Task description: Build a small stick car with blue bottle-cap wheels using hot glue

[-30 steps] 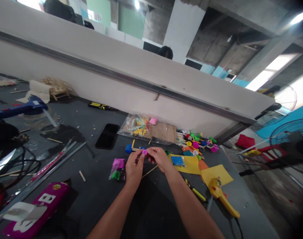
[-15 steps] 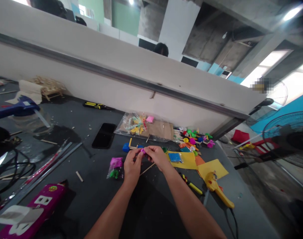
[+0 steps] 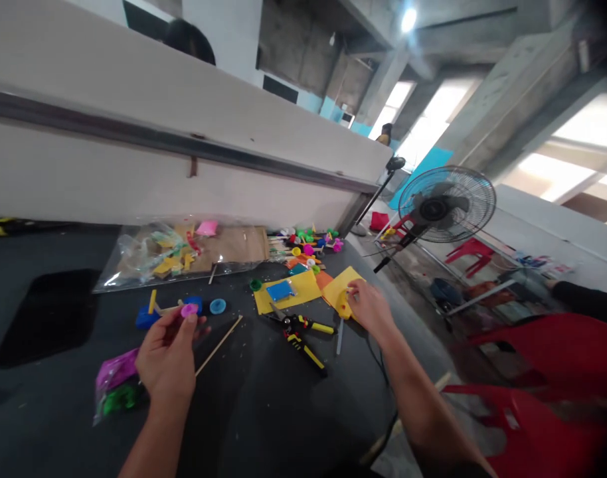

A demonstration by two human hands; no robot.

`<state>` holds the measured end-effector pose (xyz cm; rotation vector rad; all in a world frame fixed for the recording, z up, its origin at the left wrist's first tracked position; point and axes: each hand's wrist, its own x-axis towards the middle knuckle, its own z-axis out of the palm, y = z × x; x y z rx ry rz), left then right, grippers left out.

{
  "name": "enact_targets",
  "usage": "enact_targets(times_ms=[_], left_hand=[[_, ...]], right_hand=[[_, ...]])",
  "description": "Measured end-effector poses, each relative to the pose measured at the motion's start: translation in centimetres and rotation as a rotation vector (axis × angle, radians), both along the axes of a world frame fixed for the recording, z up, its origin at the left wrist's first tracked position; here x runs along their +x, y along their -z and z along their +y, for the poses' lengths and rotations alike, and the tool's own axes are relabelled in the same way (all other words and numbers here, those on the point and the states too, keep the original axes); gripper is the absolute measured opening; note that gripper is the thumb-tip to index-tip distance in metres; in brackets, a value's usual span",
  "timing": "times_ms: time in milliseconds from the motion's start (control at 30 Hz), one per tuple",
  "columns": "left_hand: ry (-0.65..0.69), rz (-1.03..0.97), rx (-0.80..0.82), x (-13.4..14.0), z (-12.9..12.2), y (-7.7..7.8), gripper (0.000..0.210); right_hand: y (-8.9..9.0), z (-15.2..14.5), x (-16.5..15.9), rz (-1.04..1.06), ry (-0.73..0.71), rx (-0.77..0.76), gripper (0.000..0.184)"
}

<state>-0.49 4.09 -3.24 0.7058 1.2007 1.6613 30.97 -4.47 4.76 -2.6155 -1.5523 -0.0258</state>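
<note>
My left hand [image 3: 168, 355] pinches a small round purple clay piece [image 3: 188, 310] between thumb and fingers, above the table. Just behind it lie a blue piece with a yellow upright stick [image 3: 153, 302] and a blue bottle cap [image 3: 217, 306]. A thin wooden stick [image 3: 224, 342] lies to the right of this hand. My right hand [image 3: 370, 307] is closed on the yellow hot glue gun [image 3: 344, 305], whose handle it mostly hides. A clear glue stick [image 3: 339, 336] shows below the gun. Black-and-yellow pliers [image 3: 296, 330] lie open between my hands.
Bagged purple and green clay [image 3: 115, 375] lies at left, near a dark phone [image 3: 47, 315]. A plastic bag [image 3: 234, 255] and a colourful pile [image 3: 308, 242] line the partition. A blue packet [image 3: 281, 290] rests on yellow sheets. Beyond the table edge stand a fan [image 3: 445, 204] and red chairs [image 3: 537, 405].
My hands have parted: the left keeps the purple clay piece, while the right has moved right to the glue gun. The view has turned right, and the pliers now lie with handles spread.
</note>
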Motion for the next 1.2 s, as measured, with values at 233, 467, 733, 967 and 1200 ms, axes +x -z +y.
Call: enact_targets(times_ms=[233,467,733,967,1200], left_hand=[[0.047,-0.037,0.009,0.4,-0.1,0.6,0.038],[0.126,-0.075,-0.029,-0.1,-1.0,-0.1,0.041],[0.257,-0.187,-0.039,-0.3,-1.2,-0.4,0.039],[0.281,-0.247,-0.07,-0.9,-1.4,-0.5,0.042],[0.505,-0.379,-0.107,-0.2,-1.7,-1.1,0.028]], right_hand=[[5.5,-2.8,5.2,-0.027,0.066,-0.191,0.048],[6.7,-2.7,6.1,0.013,0.005,-0.059,0.04],[2.4,-3.8,0.3,0.766,-0.021,0.477,0.038],[0.4,1.4,-10.9,1.564,-0.231,0.518,0.025],[2.0,0.6,-8.2,1.224,-0.185,0.531,0.026]])
